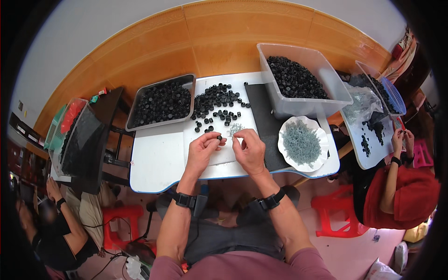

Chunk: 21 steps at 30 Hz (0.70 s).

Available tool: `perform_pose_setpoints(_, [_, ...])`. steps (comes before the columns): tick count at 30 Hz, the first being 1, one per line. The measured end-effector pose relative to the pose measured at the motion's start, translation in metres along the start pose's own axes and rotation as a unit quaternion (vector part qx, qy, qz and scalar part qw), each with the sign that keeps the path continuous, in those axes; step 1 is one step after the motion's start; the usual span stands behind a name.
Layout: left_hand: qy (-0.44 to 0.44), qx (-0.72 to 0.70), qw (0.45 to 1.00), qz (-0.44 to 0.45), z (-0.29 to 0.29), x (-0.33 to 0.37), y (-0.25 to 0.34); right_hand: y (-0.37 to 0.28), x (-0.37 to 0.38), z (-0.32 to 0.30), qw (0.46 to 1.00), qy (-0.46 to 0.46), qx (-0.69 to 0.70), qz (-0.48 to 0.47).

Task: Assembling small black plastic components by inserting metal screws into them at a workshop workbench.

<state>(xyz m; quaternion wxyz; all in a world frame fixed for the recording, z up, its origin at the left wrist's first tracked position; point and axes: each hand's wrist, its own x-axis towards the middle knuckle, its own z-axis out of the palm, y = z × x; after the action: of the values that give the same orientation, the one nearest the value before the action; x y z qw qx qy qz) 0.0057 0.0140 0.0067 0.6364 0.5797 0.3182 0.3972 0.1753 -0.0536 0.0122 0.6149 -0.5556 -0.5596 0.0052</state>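
Observation:
My left hand pinches a small round black knob between thumb and fingertips, over the white table's middle. Just to its right, my right hand is closed in a pinch; whatever its fingertips hold is too small to make out. Beyond the fingertips lies a little heap of thin grey screws. Many loose black knobs are spread behind both hands. To the right, a white scalloped dish is filled with similar grey screws.
A metal tray of black parts stands at the left, a clear plastic bin of them at the back right. A black mat lies under the bin and dish. People work at side tables; red stools stand near.

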Motion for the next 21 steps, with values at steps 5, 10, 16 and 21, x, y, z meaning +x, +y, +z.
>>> perform_pose_setpoints(5, [0.005, 0.005, 1.0, 0.005, 0.004, -0.003, -0.009, 0.001, -0.001, 0.0, 0.999, -0.022, 0.001, -0.042])
perform_pose_setpoints(10, [0.046, 0.082, 0.995, 0.039, 0.007, -0.005, -0.013, -0.002, -0.001, 0.001, 0.999, -0.033, 0.001, -0.036])
perform_pose_setpoints(16, [0.058, 0.014, 0.998, 0.035, 0.008, -0.005, -0.012, -0.002, -0.001, 0.001, 0.999, -0.04, 0.007, -0.028])
perform_pose_setpoints(21, [0.075, 0.067, 0.994, 0.048, 0.011, -0.007, -0.016, -0.002, -0.004, -0.001, 0.999, -0.048, 0.007, -0.021])
